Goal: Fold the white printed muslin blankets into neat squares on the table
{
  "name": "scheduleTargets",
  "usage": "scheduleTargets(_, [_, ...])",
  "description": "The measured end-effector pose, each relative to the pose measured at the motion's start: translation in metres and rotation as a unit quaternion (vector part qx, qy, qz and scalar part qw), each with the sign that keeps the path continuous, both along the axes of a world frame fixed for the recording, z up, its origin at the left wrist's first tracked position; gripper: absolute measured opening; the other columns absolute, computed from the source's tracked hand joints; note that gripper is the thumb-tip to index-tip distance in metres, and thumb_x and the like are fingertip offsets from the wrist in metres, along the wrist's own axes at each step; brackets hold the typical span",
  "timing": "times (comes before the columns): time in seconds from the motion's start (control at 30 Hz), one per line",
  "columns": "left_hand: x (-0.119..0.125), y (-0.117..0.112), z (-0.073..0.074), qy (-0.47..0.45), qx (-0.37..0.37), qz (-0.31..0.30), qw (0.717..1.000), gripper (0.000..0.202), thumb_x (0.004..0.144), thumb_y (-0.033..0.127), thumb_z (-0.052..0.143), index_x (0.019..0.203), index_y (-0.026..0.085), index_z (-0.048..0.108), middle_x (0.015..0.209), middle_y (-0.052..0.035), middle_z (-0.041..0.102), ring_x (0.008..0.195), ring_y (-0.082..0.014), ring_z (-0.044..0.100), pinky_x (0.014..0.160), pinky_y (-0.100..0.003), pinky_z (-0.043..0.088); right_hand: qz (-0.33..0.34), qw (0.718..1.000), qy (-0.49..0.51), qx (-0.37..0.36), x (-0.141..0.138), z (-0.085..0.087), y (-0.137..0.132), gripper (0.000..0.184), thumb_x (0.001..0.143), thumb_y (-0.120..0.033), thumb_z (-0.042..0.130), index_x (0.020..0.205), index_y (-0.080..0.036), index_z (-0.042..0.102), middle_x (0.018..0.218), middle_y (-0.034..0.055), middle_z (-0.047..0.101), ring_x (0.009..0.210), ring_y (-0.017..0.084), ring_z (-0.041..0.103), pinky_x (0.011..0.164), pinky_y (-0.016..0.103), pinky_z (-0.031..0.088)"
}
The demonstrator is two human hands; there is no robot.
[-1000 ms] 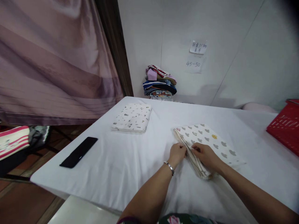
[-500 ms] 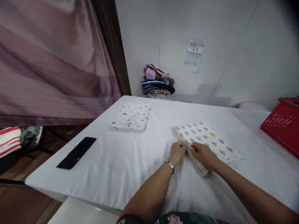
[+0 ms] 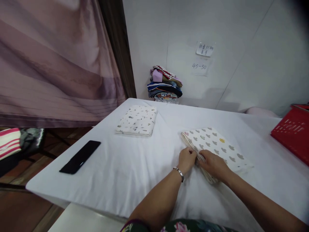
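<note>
A folded white cloth with grey heart-like shapes [image 3: 217, 146] lies on the white-covered table [image 3: 135, 164] right of centre. My left hand [image 3: 187, 159], with a bracelet at the wrist, pinches the cloth's near left edge with curled fingers. Beside it, my right hand [image 3: 212, 164] rests on top of the same edge, fingers bent and pressing down on the layers. The two hands almost touch. A second folded cloth [image 3: 137, 120], white with small prints, lies apart at the far left of the table.
A black phone [image 3: 80, 156] lies near the table's left edge. A pile of folded coloured clothes [image 3: 164, 85] stands against the white wall. A red basket [image 3: 293, 129] sits at the right. A mauve curtain [image 3: 55, 61] hangs on the left.
Both hands have slid slightly nearer along the cloth's left edge and closer together. The camera view has shifted a little.
</note>
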State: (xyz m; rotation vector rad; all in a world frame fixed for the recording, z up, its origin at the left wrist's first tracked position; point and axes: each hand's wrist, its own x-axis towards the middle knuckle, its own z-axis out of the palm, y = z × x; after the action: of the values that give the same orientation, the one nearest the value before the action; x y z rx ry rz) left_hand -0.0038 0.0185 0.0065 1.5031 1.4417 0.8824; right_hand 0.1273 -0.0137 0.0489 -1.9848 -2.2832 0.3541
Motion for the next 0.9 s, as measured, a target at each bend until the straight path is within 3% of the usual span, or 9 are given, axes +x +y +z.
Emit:
scheduleTargets(0.13, [0.001,0.001,-0.004,-0.057,-0.017,-0.016,0.998,0.018,0.075,0.025,0.048,0.066,0.016,0.061,0.057,-0.0001,0.059,0.055,-0.0116,0.054,0.054,-0.022,0.038,-0.001,0.999,0.043,-0.006,0.006,0.002,0.004,0.017,0.079,-0.028,0.043,0.089,-0.021,0.055,0.083,0.0037,0.061,0.076,0.019,0.057,0.062,0.027,0.035])
scheduleTargets(0.27, [0.002,0.006,-0.009,-0.136,-0.037,-0.016,0.99,0.018,0.077,0.025,0.047,0.071,0.015,0.06,0.055,0.0012,0.057,0.049,-0.0095,0.052,0.05,-0.02,0.039,-0.02,0.989,0.143,-0.014,0.012,0.009,0.009,0.016,0.078,-0.031,0.043,0.082,-0.022,0.056,0.065,-0.0008,0.058,0.063,0.016,0.053,0.059,0.027,0.036])
scheduleTargets(0.43, [-0.005,0.023,-0.007,-0.203,-0.077,0.051,0.975,0.023,0.076,0.02,0.047,0.095,0.014,0.059,0.078,-0.0027,0.064,0.05,-0.008,0.055,0.043,-0.018,0.038,-0.035,0.977,0.212,-0.008,0.022,0.001,0.011,0.018,0.076,-0.033,0.045,0.085,-0.022,0.057,0.069,-0.0008,0.06,0.066,0.017,0.054,0.062,0.027,0.039])
scheduleTargets(0.53, [-0.008,0.037,-0.006,-0.171,-0.098,0.059,0.979,0.035,0.077,0.017,0.046,0.11,0.014,0.056,0.085,-0.0039,0.065,0.05,-0.0078,0.056,0.043,-0.018,0.04,-0.032,0.97,0.239,-0.019,0.026,-0.007,0.013,0.019,0.075,-0.033,0.046,0.085,-0.022,0.058,0.072,-0.0005,0.061,0.069,0.017,0.055,0.063,0.027,0.04])
scheduleTargets(0.63, [-0.008,0.051,-0.006,-0.122,-0.094,0.053,0.987,0.03,0.076,0.016,0.046,0.101,0.014,0.062,0.078,-0.0036,0.066,0.05,-0.0099,0.056,0.048,-0.021,0.042,-0.031,0.968,0.249,-0.024,0.028,-0.012,0.015,0.021,0.074,-0.035,0.048,0.084,-0.021,0.059,0.071,-0.0003,0.061,0.069,0.017,0.055,0.063,0.027,0.041])
scheduleTargets(0.73, [-0.008,0.06,-0.004,-0.105,-0.074,0.064,0.99,0.022,0.075,0.019,0.049,0.087,0.015,0.067,0.078,-0.0051,0.067,0.064,-0.0145,0.06,0.06,-0.024,0.045,-0.038,0.963,0.266,-0.029,0.029,-0.014,0.016,0.022,0.072,-0.036,0.05,0.085,-0.021,0.06,0.07,-0.0001,0.061,0.069,0.018,0.055,0.064,0.028,0.042])
scheduleTargets(0.9, [-0.008,0.065,-0.001,-0.09,-0.024,0.103,0.99,0.021,0.075,0.022,0.05,0.088,0.016,0.066,0.088,-0.0065,0.068,0.08,-0.0171,0.06,0.071,-0.026,0.044,-0.038,0.954,0.297,-0.027,0.03,-0.017,0.015,0.021,0.073,-0.034,0.05,0.086,-0.022,0.059,0.07,-0.0008,0.059,0.068,0.016,0.054,0.063,0.027,0.042])
